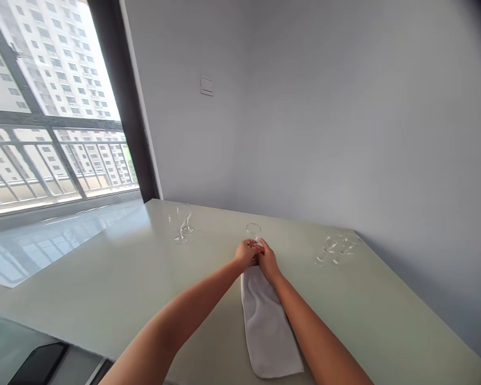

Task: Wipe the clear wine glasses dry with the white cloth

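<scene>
Fingers [265, 248] of the right hand [269, 263] and of the left hand [245, 253] are meeting around the lower part of a clear glass [253, 231], grasping it from both sides. Its round rim is rising just beyond the fingers, while the rest is hiding between the hands, so whether its base is touching the table [104, 289] cannot be told. A white cloth [268, 331] is lying directly on the near side of the fingers, stretching lengthwise between the left forearm [196, 303] and the right forearm [312, 334]. Whether any of the cloth is reaching into the grip is not showing clearly.

Well to the left of the fingers, two stemmed glasses [180, 238] are standing close together, one slightly behind the other. Well to the right of the fingers, more clear glassware [327, 246] is sitting in a group; its outlines are overlapping, and the count is hard to tell. Beyond the fingers, a grey wall [304, 107] is bearing a light switch [207, 86]. Far to their left, a window [88, 123] is showing a tall building [70, 59]. Near the left corner, a dark flat object [40, 363] is lying lower than the tabletop.
</scene>
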Tool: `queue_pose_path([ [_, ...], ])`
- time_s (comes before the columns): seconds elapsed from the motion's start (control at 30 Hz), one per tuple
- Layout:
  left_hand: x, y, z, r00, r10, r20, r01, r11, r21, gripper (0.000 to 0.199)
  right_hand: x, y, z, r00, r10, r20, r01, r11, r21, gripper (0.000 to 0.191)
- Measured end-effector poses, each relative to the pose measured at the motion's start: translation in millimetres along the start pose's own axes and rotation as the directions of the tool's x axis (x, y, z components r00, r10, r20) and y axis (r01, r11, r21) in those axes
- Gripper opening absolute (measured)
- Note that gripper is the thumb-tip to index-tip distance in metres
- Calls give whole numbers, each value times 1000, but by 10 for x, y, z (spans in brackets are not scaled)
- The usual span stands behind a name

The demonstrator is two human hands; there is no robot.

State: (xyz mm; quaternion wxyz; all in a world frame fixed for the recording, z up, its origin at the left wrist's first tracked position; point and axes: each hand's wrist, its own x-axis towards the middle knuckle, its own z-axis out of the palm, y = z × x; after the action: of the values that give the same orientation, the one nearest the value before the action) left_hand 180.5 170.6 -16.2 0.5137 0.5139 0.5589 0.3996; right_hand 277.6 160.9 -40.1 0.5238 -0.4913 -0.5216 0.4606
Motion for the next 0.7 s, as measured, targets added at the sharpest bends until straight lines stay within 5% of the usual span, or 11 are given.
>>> queue_pose_path([
  [0.17, 11, -56, -242, 990, 61, -130, -51, 996, 75, 18, -144, 39, -127, 994, -107, 34, 111, 983, -145, 56],
  [0.3, -95, -191, -840, 967, 117, -226, -91, 988, 123, 15, -326, 33, -268, 986, -156, 64, 168, 938, -303, 34],
  [0.5, -355, -400, -1800, 903, 119, -412, -73, 989, 126, 22, -437, -4, -471, 994, -45, 104, 74, 953, -293, 22],
  [0.7, -490, -433, -2330, 836, 104, -538, -54, 993, 108, 31, -450, -88, -597, 993, 56, 101, -44, 992, -115, 19],
])
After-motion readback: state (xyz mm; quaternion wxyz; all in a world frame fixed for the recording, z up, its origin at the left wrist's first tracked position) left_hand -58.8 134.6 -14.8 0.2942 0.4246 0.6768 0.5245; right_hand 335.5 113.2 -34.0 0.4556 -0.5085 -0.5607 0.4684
